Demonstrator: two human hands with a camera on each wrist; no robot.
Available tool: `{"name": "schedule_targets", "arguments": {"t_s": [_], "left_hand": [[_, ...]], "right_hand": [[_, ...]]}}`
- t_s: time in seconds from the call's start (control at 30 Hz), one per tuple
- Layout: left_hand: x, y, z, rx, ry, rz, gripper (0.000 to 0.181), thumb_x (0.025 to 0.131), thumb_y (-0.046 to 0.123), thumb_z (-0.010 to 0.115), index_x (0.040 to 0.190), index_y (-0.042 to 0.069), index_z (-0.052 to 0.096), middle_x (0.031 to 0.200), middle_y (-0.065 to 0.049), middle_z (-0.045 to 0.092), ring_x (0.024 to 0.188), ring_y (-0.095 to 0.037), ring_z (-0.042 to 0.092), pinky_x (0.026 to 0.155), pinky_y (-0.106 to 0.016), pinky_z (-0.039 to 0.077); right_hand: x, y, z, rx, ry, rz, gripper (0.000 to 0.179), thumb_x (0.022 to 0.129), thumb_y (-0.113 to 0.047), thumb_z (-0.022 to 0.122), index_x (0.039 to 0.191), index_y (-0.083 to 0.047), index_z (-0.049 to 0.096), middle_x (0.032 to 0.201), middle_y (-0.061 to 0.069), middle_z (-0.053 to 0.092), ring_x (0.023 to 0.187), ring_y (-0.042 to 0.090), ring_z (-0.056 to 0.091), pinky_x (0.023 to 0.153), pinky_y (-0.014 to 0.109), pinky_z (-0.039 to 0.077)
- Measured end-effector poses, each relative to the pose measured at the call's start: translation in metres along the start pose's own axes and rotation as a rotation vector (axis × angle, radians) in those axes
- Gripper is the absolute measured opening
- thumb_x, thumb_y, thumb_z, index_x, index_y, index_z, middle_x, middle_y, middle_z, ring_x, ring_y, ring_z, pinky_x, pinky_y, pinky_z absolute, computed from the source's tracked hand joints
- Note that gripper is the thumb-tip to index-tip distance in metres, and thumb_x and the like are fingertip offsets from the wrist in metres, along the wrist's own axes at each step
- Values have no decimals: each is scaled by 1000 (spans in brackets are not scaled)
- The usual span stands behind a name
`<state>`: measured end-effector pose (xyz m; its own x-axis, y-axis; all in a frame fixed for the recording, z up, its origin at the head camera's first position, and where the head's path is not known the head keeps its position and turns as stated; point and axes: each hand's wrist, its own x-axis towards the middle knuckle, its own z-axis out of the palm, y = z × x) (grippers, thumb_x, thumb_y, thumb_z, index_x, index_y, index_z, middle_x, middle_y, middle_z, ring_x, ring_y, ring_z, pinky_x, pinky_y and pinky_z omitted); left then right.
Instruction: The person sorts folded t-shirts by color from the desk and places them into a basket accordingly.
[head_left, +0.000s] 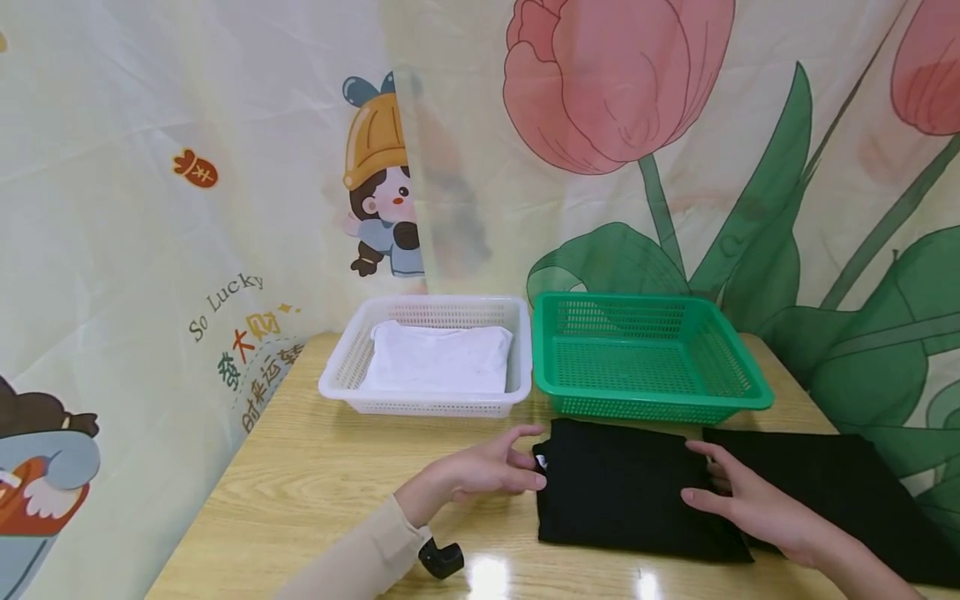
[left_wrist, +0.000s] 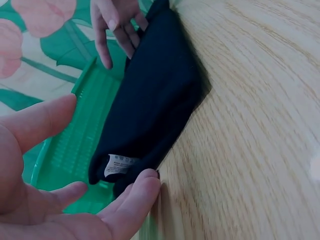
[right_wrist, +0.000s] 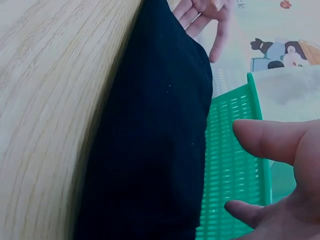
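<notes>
A folded black garment (head_left: 618, 492) lies on the table in front of the green basket, a white label (left_wrist: 119, 165) showing at its left end. My left hand (head_left: 487, 468) is at that end, fingers spread; in the left wrist view a fingertip appears to touch the cloth edge. At the opposite end is my right hand (head_left: 750, 502), thumb and fingers apart over the garment's right side. Some of its fingertips are hidden in the right wrist view. A second black cloth (head_left: 832, 479) lies flat to the right, partly behind the right hand and forearm.
Behind the garment, a white basket (head_left: 427, 408) holds a folded white garment (head_left: 442, 358). The green basket (head_left: 652, 408) beside it shows its bare mesh bottom. Both stand at the back of the wooden table (head_left: 300, 483), against a printed curtain (head_left: 465, 100).
</notes>
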<state>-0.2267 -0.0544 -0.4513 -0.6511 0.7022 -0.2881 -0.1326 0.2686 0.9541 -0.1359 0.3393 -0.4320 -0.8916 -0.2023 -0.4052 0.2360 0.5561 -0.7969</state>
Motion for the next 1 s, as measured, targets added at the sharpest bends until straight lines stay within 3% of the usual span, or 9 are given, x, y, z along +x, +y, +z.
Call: {"name": "schedule_targets", "arguments": {"t_s": [0.13, 0.27, 0.37, 0.5, 0.6, 0.7, 0.8, 0.87, 1.0], "left_hand": [[0, 0, -1, 0, 1, 0, 80, 99, 10, 75, 165, 17, 31, 142, -24, 56, 126, -29, 63, 109, -51, 52], [2, 1, 1, -5, -16, 7, 80, 98, 9, 75, 164, 14, 31, 134, -21, 63, 116, -24, 66, 107, -47, 54], [5, 1, 5, 9, -33, 15, 80, 98, 10, 75, 164, 13, 30, 122, -14, 69, 106, -19, 68, 101, -39, 55], [10, 0, 9, 58, -37, 26, 82, 97, 13, 77, 165, 16, 31, 115, -10, 69, 103, -17, 66, 96, -33, 53], [14, -1, 12, 85, -26, 35, 84, 96, 13, 79, 165, 20, 32, 116, -11, 66, 107, -17, 63, 97, -34, 53], [17, -2, 14, 64, -32, 45, 86, 96, 12, 79, 165, 24, 30, 119, -13, 63, 107, -19, 63, 99, -38, 54], [21, -2, 16, 33, -44, 53, 87, 96, 10, 79, 165, 28, 29, 126, -16, 56, 106, -24, 62, 98, -41, 56], [23, -2, 17, 44, -43, 59, 86, 96, 11, 79, 165, 30, 31, 139, -17, 49, 116, -27, 58, 100, -44, 55], [28, -6, 20, 131, -35, 68, 80, 95, 15, 82, 162, 29, 39, 166, -9, 31, 150, -32, 34, 116, -54, 40]], "right_hand": [[-1, -3, -3, 7, 3, 19, 90, 109, -39, 60, 167, -1, 3, 163, 47, 5, 146, 71, 11, 103, 69, 45], [0, 1, -3, 94, -14, 24, 88, 110, -35, 59, 166, 0, 1, 157, 49, 18, 133, 61, 46, 99, 59, 53], [3, 8, -1, 167, -37, 15, 88, 110, -32, 60, 166, -1, -1, 155, 49, 21, 127, 50, 57, 99, 54, 56], [9, 18, 2, 265, -80, 5, 86, 111, -30, 58, 168, -5, -3, 161, 49, 7, 145, 62, 34, 108, 60, 49], [14, 26, 5, 359, -126, 5, 84, 112, -26, 57, 169, -11, -2, 165, 45, -14, 153, 64, 2, 117, 69, 34], [17, 32, 8, 414, -147, -10, 83, 110, -21, 59, 170, -16, 1, 164, 36, -34, 151, 63, -18, 120, 76, 16], [20, 35, 13, 412, -136, -45, 84, 109, -19, 60, 171, -19, 5, 164, 25, -41, 151, 62, -22, 119, 79, 6], [21, 34, 17, 398, -122, -66, 83, 108, -19, 62, 171, -19, 7, 165, 22, -41, 151, 61, -22, 117, 82, 5], [26, 29, 26, 373, -96, -90, 82, 107, -19, 64, 171, -20, 13, 167, 22, -24, 150, 53, -5, 114, 77, 21]]}}
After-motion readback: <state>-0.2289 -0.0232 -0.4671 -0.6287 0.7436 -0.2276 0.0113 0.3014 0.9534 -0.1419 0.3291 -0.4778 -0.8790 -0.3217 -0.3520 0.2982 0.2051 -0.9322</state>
